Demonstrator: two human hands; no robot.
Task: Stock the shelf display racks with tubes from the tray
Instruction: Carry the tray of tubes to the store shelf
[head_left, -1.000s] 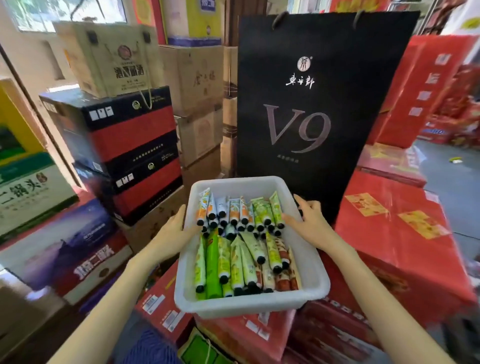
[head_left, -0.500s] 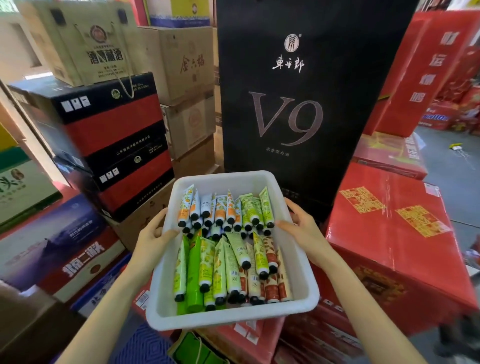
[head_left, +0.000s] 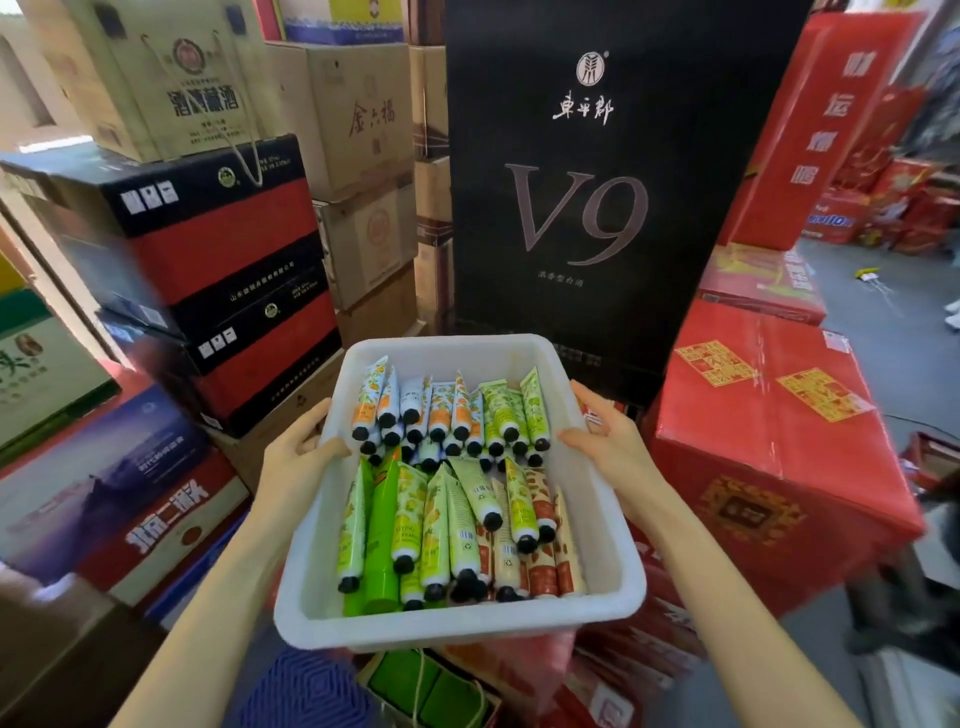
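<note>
1. The left hand (head_left: 297, 457) is gripping the white rectangular plastic tray (head_left: 457, 631) at nine o'clock, fingers curling round its rim.
2. Inside, colourful black-capped plastic tubes (head_left: 460, 525) are lying level.
3. The right hand (head_left: 605, 441) is gripping three o'clock likewise, balancing the load.

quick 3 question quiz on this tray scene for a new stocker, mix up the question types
1. True or false: the left hand and the right hand each grip a side rim of the white tray.
2. Where does the black V9 bag stand? A) beyond the tray B) inside the tray C) under the tray
3. Fill in: most tubes in the tray have ____ caps.
Key: 1 true; 2 A; 3 black.
</note>
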